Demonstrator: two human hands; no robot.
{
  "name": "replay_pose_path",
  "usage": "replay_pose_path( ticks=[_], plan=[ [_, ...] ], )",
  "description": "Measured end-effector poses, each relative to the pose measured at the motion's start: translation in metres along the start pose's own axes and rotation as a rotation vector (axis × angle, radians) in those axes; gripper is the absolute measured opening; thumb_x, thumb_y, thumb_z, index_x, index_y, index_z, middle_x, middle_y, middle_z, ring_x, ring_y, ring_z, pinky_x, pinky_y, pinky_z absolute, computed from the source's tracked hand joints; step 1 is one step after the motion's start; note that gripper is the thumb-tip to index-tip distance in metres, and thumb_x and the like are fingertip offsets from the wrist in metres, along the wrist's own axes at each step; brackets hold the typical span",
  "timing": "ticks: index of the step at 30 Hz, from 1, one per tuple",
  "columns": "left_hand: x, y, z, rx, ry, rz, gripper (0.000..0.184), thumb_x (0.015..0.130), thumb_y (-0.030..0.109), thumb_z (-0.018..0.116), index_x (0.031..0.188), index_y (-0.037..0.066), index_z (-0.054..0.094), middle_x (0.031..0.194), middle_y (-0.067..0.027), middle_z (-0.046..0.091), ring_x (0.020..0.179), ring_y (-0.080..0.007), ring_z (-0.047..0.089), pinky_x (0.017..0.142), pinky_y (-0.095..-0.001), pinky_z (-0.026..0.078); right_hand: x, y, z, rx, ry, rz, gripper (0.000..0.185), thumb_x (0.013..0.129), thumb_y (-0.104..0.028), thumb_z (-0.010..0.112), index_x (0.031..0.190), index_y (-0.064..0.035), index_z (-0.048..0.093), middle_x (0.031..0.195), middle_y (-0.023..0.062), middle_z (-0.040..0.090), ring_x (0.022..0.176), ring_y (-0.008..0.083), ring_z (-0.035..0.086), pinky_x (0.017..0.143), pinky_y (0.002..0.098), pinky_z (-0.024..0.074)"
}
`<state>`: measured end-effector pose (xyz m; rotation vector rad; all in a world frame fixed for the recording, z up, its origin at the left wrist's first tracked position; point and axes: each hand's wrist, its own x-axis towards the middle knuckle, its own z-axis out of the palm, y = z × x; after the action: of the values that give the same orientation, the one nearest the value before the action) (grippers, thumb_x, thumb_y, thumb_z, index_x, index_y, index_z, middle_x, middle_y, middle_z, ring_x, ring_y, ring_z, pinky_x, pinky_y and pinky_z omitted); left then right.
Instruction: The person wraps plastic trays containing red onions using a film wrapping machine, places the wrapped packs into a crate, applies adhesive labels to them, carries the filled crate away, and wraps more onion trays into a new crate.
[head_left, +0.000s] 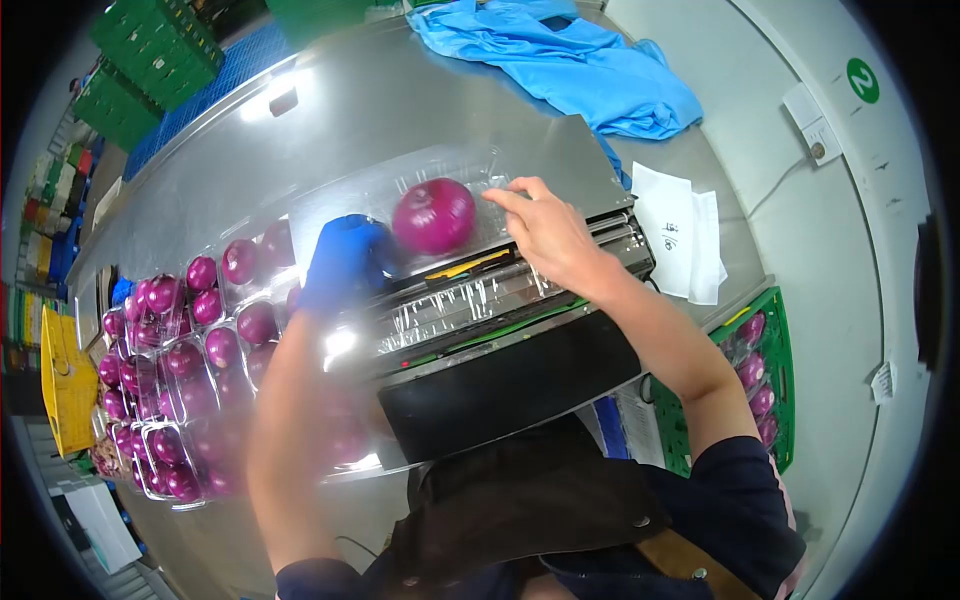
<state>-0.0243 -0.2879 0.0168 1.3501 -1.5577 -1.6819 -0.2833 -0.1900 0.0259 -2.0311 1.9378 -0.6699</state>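
Observation:
A large red onion sits in a clear plastic tray behind the film wrapping machine. My left hand, in a blue glove, is at the tray's left side. Motion blur hides its fingers. On the other side, my bare right hand has its fingertips close to the onion, pinched at the edge of clear plastic film that is hard to see. Stretched film with white creases lies across the machine's front, below both hands.
Clear trays of red onions are stacked at left, beside a yellow crate. A blue plastic garment lies at the back and paper sheets at right. A green crate with onions stands lower right.

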Motion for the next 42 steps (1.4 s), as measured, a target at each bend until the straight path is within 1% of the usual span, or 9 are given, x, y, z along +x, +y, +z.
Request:
replay_pose_path(
  ticks=[5, 8, 15, 17, 21, 26, 28, 33, 42],
  plan=[
    [0.011, -0.041, -0.008, 0.352, 0.01, 0.41, 0.019, 0.09, 0.014, 0.051, 0.092, 0.0, 0.063, 0.059, -0.0091, 0.061, 0.04, -0.016, 0.055, 0.035, -0.0254, 0.042, 0.032, -0.027, -0.029, -0.018, 0.228, -0.173, 0.049, 0.087, -0.046, 0.055, 0.118, -0.0085, 0.057, 0.122, 0.0215, 0.053, 0.103, 0.0358, 0.059, 0.089, 0.0439, 0.0459],
    [0.018, -0.053, -0.012, 0.505, 0.035, 0.534, 0.019, 0.091, 0.012, 0.05, 0.093, -0.001, 0.063, 0.058, -0.0093, 0.061, 0.039, -0.0151, 0.055, 0.034, -0.0245, 0.04, 0.054, -0.047, -0.004, -0.005, -0.368, 0.025, 0.069, 0.079, -0.059, 0.057, 0.121, -0.005, 0.052, 0.111, 0.0239, 0.06, 0.101, 0.0378, 0.059, 0.089, 0.0449, 0.0459],
    [0.01, -0.028, -0.006, 0.526, 0.038, 0.403, 0.021, 0.083, 0.008, 0.053, 0.097, -0.002, 0.064, 0.066, -0.0113, 0.061, 0.047, -0.0178, 0.057, 0.041, -0.027, 0.043, 0.045, -0.032, 0.01, 0.311, -0.087, -0.16, 0.074, 0.073, -0.046, 0.072, 0.127, -0.0048, 0.043, 0.112, 0.0244, 0.057, 0.1, 0.039, 0.059, 0.089, 0.0421, 0.0469],
    [-0.005, 0.007, 0.008, 0.268, 0.116, -0.141, 0.019, 0.073, 0.006, 0.062, 0.09, 0.0, 0.066, 0.085, -0.0136, 0.065, 0.065, -0.0226, 0.065, 0.056, -0.0314, 0.051, 0.042, -0.023, 0.018, 0.306, 0.048, -0.17, 0.075, 0.073, -0.044, 0.073, 0.129, -0.006, 0.041, 0.117, 0.0241, 0.055, 0.101, 0.0393, 0.058, 0.09, 0.0425, 0.0466],
    [-0.003, -0.011, 0.005, 0.482, 0.035, 0.271, 0.025, 0.087, 0.012, 0.047, 0.098, -0.001, 0.066, 0.056, -0.009, 0.059, 0.039, -0.0147, 0.053, 0.035, -0.0242, 0.039, 0.042, -0.021, 0.007, 0.297, -0.242, -0.186, 0.067, 0.082, -0.04, 0.066, 0.135, -0.012, 0.035, 0.116, 0.0271, 0.052, 0.101, 0.0426, 0.057, 0.089, 0.046, 0.0467],
    [-0.055, -0.029, -0.021, 0.356, 0.173, 0.317, 0.041, 0.083, 0.015, 0.064, 0.124, 0.009, 0.058, 0.088, -0.006, 0.065, 0.072, -0.0142, 0.061, 0.062, -0.0256, 0.048, 0.017, 0.015, -0.05, 0.116, -0.119, -0.33, 0.048, 0.089, -0.026, 0.059, 0.134, -0.0203, 0.043, 0.131, 0.013, 0.049, 0.098, 0.0295, 0.062, 0.079, 0.0386, 0.0516],
    [-0.094, -0.022, -0.042, 1.008, 0.166, 0.655, 0.075, 0.064, 0.004, 0.073, 0.133, 0.021, 0.051, 0.12, -0.0058, 0.059, 0.099, -0.0234, 0.057, 0.088, -0.0353, 0.045, -0.002, 0.052, -0.077, -0.059, -0.271, -0.383, 0.045, 0.087, -0.018, 0.058, 0.131, -0.0243, 0.047, 0.134, 0.007, 0.048, 0.088, 0.025, 0.064, 0.069, 0.0345, 0.0531],
    [-0.099, -0.016, -0.035, 1.565, 0.041, 0.794, 0.072, 0.063, 0.007, 0.069, 0.13, 0.026, 0.053, 0.136, -0.0034, 0.047, 0.109, -0.026, 0.05, 0.097, -0.0402, 0.038, -0.021, 0.085, -0.053, -0.32, -0.428, -0.684, 0.052, 0.08, -0.009, 0.059, 0.126, -0.0314, 0.051, 0.143, 0.0016, 0.039, 0.077, 0.0225, 0.065, 0.06, 0.0317, 0.0518],
    [-0.194, -0.014, -0.043, 0.15, 0.366, 0.424, 0.023, 0.09, 0.009, 0.05, 0.099, -0.005, 0.066, 0.105, -0.0195, 0.065, 0.087, -0.0236, 0.065, 0.065, -0.0303, 0.053, -0.076, 0.044, -0.112, 0.724, -0.112, -0.082, 0.013, 0.088, -0.004, 0.058, 0.096, 0.0009, 0.068, 0.093, 0.0118, 0.069, 0.076, 0.015, 0.066, 0.068, 0.0266, 0.0534]
  ],
)
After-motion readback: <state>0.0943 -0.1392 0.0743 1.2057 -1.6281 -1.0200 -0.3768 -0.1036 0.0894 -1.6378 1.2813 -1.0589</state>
